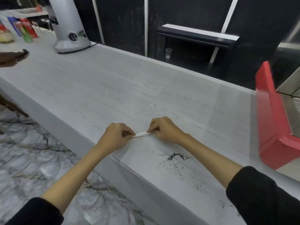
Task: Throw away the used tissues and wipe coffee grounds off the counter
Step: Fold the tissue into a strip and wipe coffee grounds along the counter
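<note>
Here, in the head view, the tissue (141,134) was stretched taut between both hands just above the counter (100,88), its long axis running left to right — the left hand (116,137) pinched one end with curled fingers, the right hand (163,129) the other. The coffee grounds (176,160) lay nearer the person, beside the right forearm — so the right hand looked better placed to wipe.
</note>
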Tool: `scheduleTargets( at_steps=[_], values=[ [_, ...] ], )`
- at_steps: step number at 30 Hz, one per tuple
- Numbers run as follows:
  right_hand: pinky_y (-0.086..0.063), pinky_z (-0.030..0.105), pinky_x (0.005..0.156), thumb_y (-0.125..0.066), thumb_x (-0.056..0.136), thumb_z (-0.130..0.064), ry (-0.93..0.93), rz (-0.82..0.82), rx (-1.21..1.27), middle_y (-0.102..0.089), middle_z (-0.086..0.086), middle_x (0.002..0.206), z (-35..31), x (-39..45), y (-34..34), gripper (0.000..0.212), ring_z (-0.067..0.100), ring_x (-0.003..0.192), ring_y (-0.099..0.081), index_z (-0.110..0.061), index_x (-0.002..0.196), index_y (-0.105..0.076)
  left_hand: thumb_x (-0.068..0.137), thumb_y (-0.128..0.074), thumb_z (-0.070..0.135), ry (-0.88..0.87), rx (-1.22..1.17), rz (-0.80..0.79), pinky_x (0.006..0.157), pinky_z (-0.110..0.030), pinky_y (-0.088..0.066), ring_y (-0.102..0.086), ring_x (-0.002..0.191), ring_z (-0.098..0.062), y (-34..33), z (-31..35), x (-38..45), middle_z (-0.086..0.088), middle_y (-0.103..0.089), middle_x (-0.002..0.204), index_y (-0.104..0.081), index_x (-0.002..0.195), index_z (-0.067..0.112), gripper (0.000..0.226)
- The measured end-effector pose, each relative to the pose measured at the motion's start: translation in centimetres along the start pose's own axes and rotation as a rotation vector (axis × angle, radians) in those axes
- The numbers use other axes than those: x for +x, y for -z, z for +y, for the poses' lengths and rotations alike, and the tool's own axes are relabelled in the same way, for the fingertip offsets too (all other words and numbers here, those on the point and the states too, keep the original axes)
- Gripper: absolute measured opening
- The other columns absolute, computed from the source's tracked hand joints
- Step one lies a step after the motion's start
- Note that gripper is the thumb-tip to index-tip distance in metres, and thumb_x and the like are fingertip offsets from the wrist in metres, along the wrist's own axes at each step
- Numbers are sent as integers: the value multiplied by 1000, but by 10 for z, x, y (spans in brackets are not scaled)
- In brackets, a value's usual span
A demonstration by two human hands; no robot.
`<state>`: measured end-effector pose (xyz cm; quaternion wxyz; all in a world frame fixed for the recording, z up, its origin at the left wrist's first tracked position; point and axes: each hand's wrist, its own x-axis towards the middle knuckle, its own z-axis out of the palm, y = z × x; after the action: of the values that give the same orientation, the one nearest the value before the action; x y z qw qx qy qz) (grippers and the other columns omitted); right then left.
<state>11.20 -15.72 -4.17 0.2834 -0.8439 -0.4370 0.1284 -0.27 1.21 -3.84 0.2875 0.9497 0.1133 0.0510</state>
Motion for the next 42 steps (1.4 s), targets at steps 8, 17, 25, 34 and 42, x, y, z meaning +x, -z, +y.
scheduleTargets(
  at_steps=[8, 17, 25, 34, 42],
  values=[
    [-36, 6, 57, -62, 80, -3, 121, -165, -1, -68, 3, 93, 1, -43, 7, 17, 1, 66, -51, -7, 93, -72, 70, -76, 26, 67, -44, -109, 57, -4, -43, -60, 68, 10, -9, 25, -49, 21, -64, 62, -74, 75, 34, 10],
    [-37, 11, 60, -66, 81, -12, 163, -208, -85, -69, 3, 93, 13, -67, 23, 13, 4, 67, -52, -9, 92, -72, 69, -76, 27, 155, -98, -74, 56, -4, -45, -62, 65, 9, -35, 68, -73, 25, -59, 52, -75, 76, 28, 7],
    [-34, 8, 59, -61, 82, -2, 175, -205, -108, -70, 7, 94, 22, -83, 33, 15, -1, 63, -48, -7, 91, -72, 74, -71, 22, 163, -56, -24, 59, -8, -42, -62, 66, -1, -51, 94, -81, 4, -75, 76, -75, 81, 23, 8],
    [-35, 9, 59, -55, 82, 4, 137, -153, -129, -69, 4, 94, 36, -114, 38, 24, 1, 65, -49, -8, 94, -72, 76, -69, 24, 140, -38, -24, 58, -8, -40, -65, 72, -5, -68, 118, -87, 3, -75, 78, -75, 83, 23, 9],
    [-50, 26, 69, -52, 81, 6, 84, -126, -114, -69, 3, 94, 45, -158, 46, 27, 7, 74, -56, -9, 92, -72, 78, -67, 22, 34, -18, -105, 61, -9, -42, -59, 69, -3, -81, 131, -93, 6, -71, 80, -74, 85, 23, 10]
  ],
)
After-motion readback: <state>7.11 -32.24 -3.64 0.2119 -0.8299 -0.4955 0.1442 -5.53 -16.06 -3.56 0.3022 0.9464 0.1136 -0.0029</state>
